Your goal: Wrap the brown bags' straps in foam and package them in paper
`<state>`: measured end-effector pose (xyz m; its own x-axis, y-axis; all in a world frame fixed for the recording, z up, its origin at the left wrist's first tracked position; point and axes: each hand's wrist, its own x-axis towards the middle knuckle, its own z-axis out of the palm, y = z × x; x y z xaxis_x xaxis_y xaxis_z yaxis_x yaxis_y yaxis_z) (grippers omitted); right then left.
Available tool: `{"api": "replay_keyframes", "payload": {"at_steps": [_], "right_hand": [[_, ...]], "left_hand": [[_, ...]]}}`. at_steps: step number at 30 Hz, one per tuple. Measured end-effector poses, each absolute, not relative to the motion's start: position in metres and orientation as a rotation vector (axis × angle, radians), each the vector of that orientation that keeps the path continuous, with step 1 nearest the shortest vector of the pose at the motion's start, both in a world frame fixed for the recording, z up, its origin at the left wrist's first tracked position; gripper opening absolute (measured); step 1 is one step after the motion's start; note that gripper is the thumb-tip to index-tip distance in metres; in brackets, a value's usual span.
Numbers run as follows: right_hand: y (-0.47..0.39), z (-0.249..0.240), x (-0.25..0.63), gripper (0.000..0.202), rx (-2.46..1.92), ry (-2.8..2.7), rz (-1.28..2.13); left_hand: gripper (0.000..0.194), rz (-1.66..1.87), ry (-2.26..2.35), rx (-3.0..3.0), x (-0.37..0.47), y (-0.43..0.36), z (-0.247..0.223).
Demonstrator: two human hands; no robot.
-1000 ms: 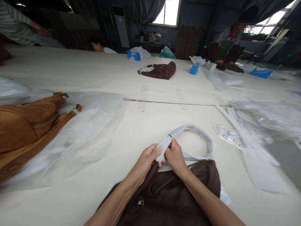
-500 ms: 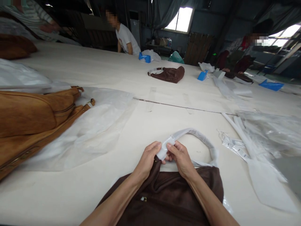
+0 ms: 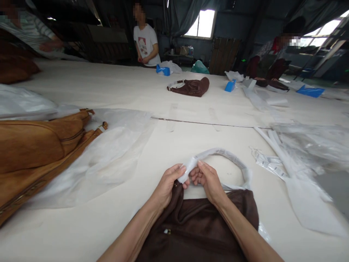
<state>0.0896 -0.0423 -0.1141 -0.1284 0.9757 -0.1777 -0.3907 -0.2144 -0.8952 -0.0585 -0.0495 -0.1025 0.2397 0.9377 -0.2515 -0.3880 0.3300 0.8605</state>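
Observation:
A dark brown bag (image 3: 207,225) lies in front of me, its handle (image 3: 229,157) looped away from me and wrapped in white film. My left hand (image 3: 171,182) grips the wrapped handle near its left end, thumb on top and fingers beneath. My right hand (image 3: 205,179) is closed at the handle just to the right, thumb and index finger at the wrap's edge, the other fingers curled. A small zipper pull (image 3: 167,231) shows on the bag.
Tan bags (image 3: 29,145) lie on a plastic sheet (image 3: 109,156) at the left. White strips (image 3: 302,203), tags (image 3: 268,163) and clear plastic (image 3: 321,145) are at the right. Another brown bag (image 3: 193,87) lies farther back. People stand around the table (image 3: 131,92).
My right hand has shifted slightly up along the wrapped handle, and the wrap lies closer around it. The person in the white shirt now stands more upright.

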Motion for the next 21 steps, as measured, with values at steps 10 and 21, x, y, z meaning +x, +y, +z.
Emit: {"api": "replay_keyframes", "payload": {"at_steps": [10,21], "right_hand": [[-0.041,-0.108,0.089,0.040,-0.955,-0.776,1.618],[-0.041,-0.109,0.088,0.050,-0.980,-0.802,1.643]], "left_hand": [[0.036,0.943,1.048,0.416,-0.062,-0.044,-0.083],[0.057,0.839,1.013,0.617,-0.061,-0.047,-0.086]]}}
